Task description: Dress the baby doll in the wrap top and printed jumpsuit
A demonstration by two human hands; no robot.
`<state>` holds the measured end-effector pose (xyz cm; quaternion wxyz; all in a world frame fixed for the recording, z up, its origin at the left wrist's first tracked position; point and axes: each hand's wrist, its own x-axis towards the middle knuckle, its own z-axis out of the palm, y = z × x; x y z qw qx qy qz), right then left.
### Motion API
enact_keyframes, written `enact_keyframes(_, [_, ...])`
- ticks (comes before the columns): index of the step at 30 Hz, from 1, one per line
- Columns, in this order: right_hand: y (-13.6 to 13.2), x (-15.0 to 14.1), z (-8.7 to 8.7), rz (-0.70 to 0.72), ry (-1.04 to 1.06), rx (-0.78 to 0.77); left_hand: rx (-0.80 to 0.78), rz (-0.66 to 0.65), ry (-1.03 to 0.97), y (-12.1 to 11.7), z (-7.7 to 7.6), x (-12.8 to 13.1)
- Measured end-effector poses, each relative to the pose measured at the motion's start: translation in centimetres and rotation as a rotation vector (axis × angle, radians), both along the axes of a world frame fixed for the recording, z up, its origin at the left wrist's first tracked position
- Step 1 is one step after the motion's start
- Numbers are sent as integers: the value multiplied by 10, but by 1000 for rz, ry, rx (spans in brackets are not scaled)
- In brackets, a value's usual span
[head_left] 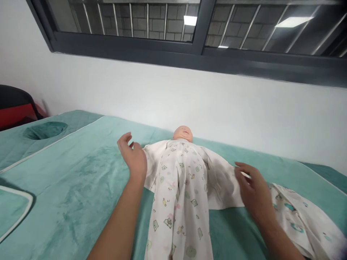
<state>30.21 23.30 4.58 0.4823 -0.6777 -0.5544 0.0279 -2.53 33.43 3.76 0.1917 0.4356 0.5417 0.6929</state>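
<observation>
A baby doll (pixel 183 133) lies face up, its head toward the wall. White baby clothes (pixel 184 187) printed with small animals cover its body and stretch toward me. Plain white cloth spreads out on both sides, with a sleeve (pixel 221 173) reaching to the right. My left hand (pixel 132 153) is beside the doll's left-side sleeve as I look at it, fingers loosely curled and apart, holding nothing. At the end of the right sleeve is my right hand (pixel 252 184), slightly blurred, its fingers bent with a gap by the thumb; no cloth shows gripped in it.
A green padded cover (pixel 81 180) lies under everything, with a round hollow (pixel 46 130) at the far left. Another printed white cloth (pixel 303 220) rests at the right. Behind are a white wall (pixel 162 94) and a dark-framed window (pixel 121 45). A black and red object (pixel 16 108) stands left.
</observation>
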Motion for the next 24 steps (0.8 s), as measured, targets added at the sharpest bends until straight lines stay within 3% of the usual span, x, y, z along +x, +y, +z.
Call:
enact_keyframes(2, [13,-40,13,246,6,-22,69,7,211,-3,8,10])
enact_keyframes(5, [49,-98,30,508,-93,-95,41,-257,585,4,5,25])
enact_keyframes(7, [82,-129,36,595,-236,-141,-58,-362,794,14,-3,30])
enact_keyframes(10, [131,-157,38,637,-494,-278,-281,-273,987,29,-11,32])
enact_keyframes(13, [159,-164,39,667,-654,-432,-458,-150,1040,38,-10,25])
enact_keyframes(16, [165,-156,41,688,-691,-484,-552,-84,974,43,-6,13])
enact_keyframes(20, [165,-147,45,721,-679,-529,-608,-69,875,45,-5,0])
enact_keyframes(24, [175,-170,45,863,-796,-553,-603,-83,876,46,-7,-2])
